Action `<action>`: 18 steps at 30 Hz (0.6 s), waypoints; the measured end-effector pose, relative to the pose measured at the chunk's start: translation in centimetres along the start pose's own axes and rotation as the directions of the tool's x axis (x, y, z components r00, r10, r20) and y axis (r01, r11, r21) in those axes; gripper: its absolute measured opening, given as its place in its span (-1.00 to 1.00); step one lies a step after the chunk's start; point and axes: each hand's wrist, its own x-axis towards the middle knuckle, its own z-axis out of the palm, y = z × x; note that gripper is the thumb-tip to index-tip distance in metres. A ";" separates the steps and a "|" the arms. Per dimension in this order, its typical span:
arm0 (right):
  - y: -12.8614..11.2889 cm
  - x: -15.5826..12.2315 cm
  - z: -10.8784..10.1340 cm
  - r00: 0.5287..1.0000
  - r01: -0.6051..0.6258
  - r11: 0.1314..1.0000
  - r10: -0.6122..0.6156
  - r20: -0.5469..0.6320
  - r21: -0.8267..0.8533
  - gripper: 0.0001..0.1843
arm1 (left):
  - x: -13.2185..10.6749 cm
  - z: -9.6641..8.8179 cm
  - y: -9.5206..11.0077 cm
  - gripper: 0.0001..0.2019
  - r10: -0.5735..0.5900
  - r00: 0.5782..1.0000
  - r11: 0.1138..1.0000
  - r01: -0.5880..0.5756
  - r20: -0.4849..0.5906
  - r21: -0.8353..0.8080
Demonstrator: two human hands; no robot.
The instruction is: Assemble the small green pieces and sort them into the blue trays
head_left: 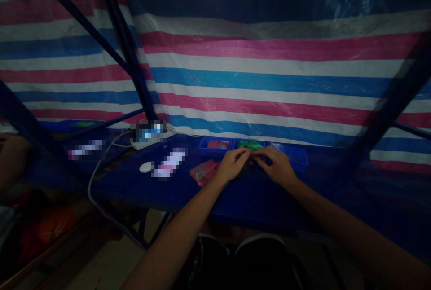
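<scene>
My left hand (235, 163) and my right hand (274, 163) meet over the blue table, fingertips close together and bent inward. Whatever lies between the fingers is too dark and small to name. Just behind them stand blue bins: one with pink pieces (218, 144), one with green pieces (251, 145), and a right-hand bin (298, 159) with clear material in it. Left of my left wrist, pink plastic packets (204, 172) lie on the table, partly behind my forearm.
A white power strip (148, 140) with a cable sits at the left rear, near a white oval object (146, 167) and a blurred flat item (169, 163). Dark metal posts (129, 56) frame the table before a striped sheet (269, 70). Another person's arm (11, 160) shows at far left.
</scene>
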 end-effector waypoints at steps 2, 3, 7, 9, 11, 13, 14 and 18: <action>0.0 0.0 0.0 1.000 0.021 1.000 -0.021 0.021 0.003 -0.77 | 0.1 0.0 -0.2 -0.64 -0.007 0.999 0.999 0.009 -0.038 0.038; -0.1 0.0 0.0 0.999 0.022 1.000 -0.023 0.030 0.005 -0.75 | 0.1 0.1 -0.4 -0.65 -0.016 0.998 0.998 0.019 -0.061 0.057; -0.4 -0.1 0.0 0.998 -0.057 0.998 0.057 0.018 0.026 -0.74 | 0.3 0.4 -1.2 -0.74 -0.070 0.989 0.996 0.076 -0.129 0.039; -0.3 -0.1 0.0 0.993 -0.118 0.992 0.119 -0.016 0.044 -0.73 | 0.4 0.5 -1.4 -0.76 -0.074 0.990 0.997 0.077 -0.121 0.020; -0.1 0.0 0.1 0.983 -0.174 0.982 0.178 -0.048 0.074 -0.72 | 0.3 0.6 -1.4 -0.79 -0.058 0.993 0.998 0.061 -0.098 0.023; 0.4 0.0 0.2 0.973 -0.221 0.965 0.229 -0.040 0.139 -0.68 | 0.3 0.7 -1.4 -0.78 -0.039 0.997 0.999 0.039 -0.067 -0.002; 0.6 0.0 0.3 0.969 -0.239 0.953 0.245 -0.013 0.187 -0.65 | 0.2 0.7 -1.4 -0.76 -0.032 0.998 0.999 0.031 -0.051 -0.031; 1.2 0.0 0.5 0.958 -0.286 0.897 0.266 0.106 0.337 -0.64 | 0.1 0.9 -1.6 -0.66 -0.021 1.000 0.995 0.021 0.001 -0.102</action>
